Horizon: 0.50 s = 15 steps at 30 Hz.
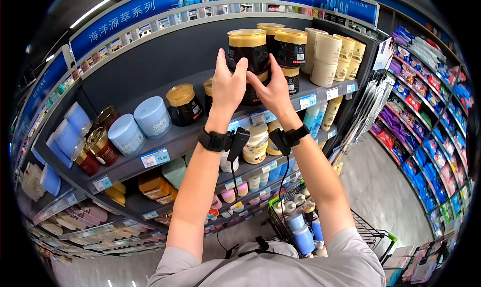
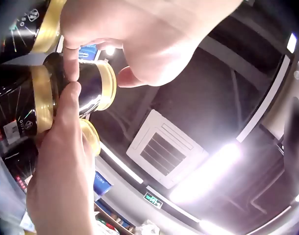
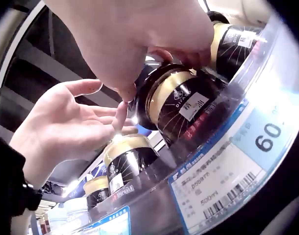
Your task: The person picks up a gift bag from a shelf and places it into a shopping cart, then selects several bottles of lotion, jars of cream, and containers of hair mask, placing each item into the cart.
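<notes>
A black jar with a gold lid (image 1: 247, 38) stands at the top of a stack on the upper shelf, between my two hands. My left hand (image 1: 229, 89) is at its left side with fingers straight, thumb in front. In the right wrist view its palm is flat and faces the camera. My right hand (image 1: 274, 90) grips the jar from the right, its fingers partly behind it and its thumb in front near the left thumb. Under it another black jar (image 3: 184, 105) is partly hidden. Similar black jars (image 1: 290, 46) stand close on the right.
Cream-coloured tubs (image 1: 324, 61) stand to the right, blue jars (image 1: 152, 117) and a lone black jar (image 1: 184, 105) to the left. Price labels line the shelf edge (image 1: 200, 131). A cart (image 1: 368, 232) with bottles stands below, close to the person. More shelves (image 1: 416, 121) rise across the aisle.
</notes>
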### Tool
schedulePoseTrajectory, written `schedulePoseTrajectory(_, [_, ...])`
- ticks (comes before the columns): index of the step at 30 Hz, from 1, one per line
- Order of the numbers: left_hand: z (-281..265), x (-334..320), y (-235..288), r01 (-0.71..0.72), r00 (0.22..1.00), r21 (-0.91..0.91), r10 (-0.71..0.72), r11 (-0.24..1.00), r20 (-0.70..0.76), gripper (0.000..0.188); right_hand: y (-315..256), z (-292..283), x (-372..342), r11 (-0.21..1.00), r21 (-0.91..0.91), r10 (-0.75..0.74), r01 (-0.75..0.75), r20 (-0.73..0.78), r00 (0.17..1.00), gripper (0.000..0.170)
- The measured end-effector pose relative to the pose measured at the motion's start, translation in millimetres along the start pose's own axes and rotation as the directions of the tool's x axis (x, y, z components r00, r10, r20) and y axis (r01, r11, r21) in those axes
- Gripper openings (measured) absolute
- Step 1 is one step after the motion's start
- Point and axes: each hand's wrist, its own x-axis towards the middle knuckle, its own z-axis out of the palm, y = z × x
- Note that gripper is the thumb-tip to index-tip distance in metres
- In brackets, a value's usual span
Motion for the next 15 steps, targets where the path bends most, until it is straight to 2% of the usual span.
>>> schedulePoseTrajectory(1, [0.1,3.6,-4.0,-0.003,1.0,0.002,0.003,1.0,0.004,0.071,-0.1,2.0,-0.1,0.999,0.037,0.016,-0.016,-0.003,1.0,0.077])
schedulePoseTrajectory(3, [-1.2,6.4,-6.9,0.133,0.982,-0.04,-0.127,0.99,0.138,0.068,-1.7,0.0,2.0,0.996,0.068,0.056,-0.057,0.016,0.998,0.08])
schedulePoseTrajectory(5, [0.5,2.1,-3.7,0.106,0.985,-0.023,-0.102,0.994,0.136,0.064,-4.9,-3.5,3.2,0.991,0.093,0.096,-0.099,0.032,0.995,0.082])
schedulePoseTrajectory(8, [-0.6,-5.6,7.5,0.078,0.993,0.036,-0.081,0.996,0.089,0.061,-4.7,-6.9,0.7,0.998,0.043,0.035,-0.035,0.011,0.999,0.082])
schedulePoseTrajectory(10, [-2.5,-2.8,1.5,0.055,0.992,-0.196,-0.032,0.979,0.119,0.06,-6.1,-8.6,0.4,0.999,0.038,-0.011,0.012,-0.016,1.0,0.081])
schedulePoseTrajectory(11, [-2.8,-6.2,-1.3,0.061,0.992,-0.202,-0.036,0.978,0.125,0.06,-7.3,-9.1,-0.7,0.997,0.041,-0.059,0.06,-0.036,0.998,0.08])
schedulePoseTrajectory(14, [-7.6,-22.6,14.5,-0.074,0.996,-0.256,0.086,0.964,0.036,0.068,-13.3,-12.9,-4.3,0.995,0.031,-0.096,0.098,-0.075,0.993,0.082])
schedulePoseTrajectory(15, [-9.9,-27.4,13.2,-0.065,0.996,-0.264,0.079,0.962,0.045,0.068,-15.7,-15.5,-6.4,0.996,0.019,-0.089,0.091,-0.076,0.993,0.082])
